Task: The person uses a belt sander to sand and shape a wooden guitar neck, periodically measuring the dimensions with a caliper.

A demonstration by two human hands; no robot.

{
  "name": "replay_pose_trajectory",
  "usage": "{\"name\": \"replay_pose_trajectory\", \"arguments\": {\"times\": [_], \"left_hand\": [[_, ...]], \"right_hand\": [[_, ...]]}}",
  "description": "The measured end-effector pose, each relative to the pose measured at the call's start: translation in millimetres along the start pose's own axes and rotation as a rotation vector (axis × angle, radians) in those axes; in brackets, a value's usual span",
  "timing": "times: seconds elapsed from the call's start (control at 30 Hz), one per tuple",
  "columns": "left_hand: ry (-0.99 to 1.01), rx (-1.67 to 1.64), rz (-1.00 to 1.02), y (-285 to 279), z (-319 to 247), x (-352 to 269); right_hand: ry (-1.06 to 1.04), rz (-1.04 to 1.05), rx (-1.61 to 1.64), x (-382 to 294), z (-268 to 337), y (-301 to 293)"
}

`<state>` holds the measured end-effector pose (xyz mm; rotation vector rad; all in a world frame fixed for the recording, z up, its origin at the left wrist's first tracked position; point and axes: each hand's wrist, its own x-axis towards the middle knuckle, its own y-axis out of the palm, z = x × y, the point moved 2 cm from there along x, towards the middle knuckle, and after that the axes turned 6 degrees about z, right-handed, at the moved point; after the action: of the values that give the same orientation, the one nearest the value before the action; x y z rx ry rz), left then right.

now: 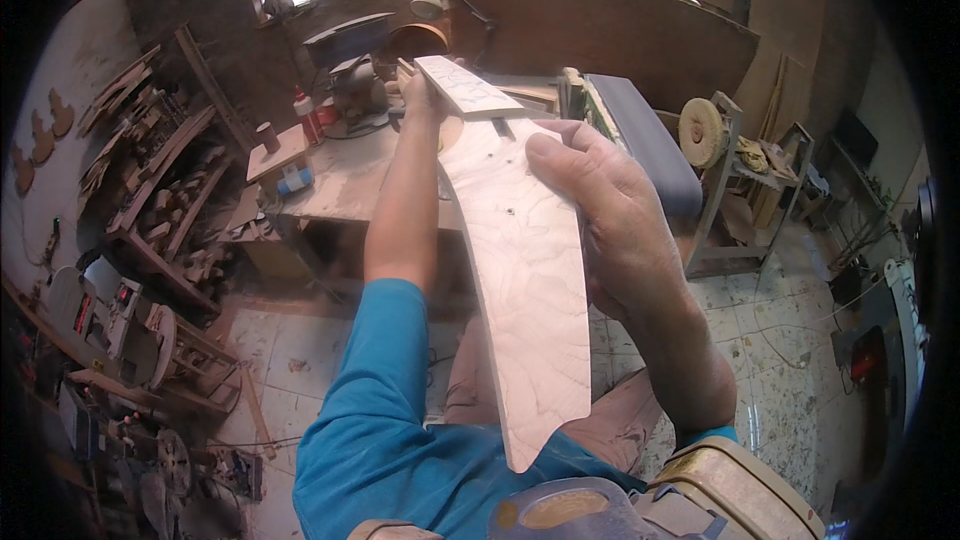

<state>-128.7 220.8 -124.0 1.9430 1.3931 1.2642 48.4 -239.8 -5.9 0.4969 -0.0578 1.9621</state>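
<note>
A pale wooden guitar neck (480,92) points away from me, its broad unfinished headstock (529,292) nearest my chest. Dark small holes and a short slot near the neck joint mark the headstock face. With thumb on top, my right hand (600,180) grips the headstock's right edge by that joint. My left hand (421,94) is around the far part of the neck, its fingers partly hidden behind the wood. Beyond my right hand stands a belt sander with a wide grey belt (645,142).
A dusty workbench (352,172) carries a red-capped bottle (306,114), a bench grinder (360,86) and a desk lamp (429,4). A buffing wheel (701,133) stands on a frame at right. Wood scraps fill a rack (161,195) at left. A respirator (562,506) juts into view below.
</note>
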Motion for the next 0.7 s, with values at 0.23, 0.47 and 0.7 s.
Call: {"name": "replay_pose_trajectory", "arguments": {"times": [0.23, 0.47, 0.7], "left_hand": [[-0.05, 0.054, -0.02, 14, -1, -5], [-0.074, 0.049, -0.019, 17, -5, 0], [-0.131, 0.064, 0.031, 17, -1, 0]], "right_hand": [[-0.035, -0.03, 0.007, 1, 0, 1], [-0.025, -0.004, 0.016, -1, 4, 1], [-0.004, -0.023, -0.034, -5, 3, 1]]}}
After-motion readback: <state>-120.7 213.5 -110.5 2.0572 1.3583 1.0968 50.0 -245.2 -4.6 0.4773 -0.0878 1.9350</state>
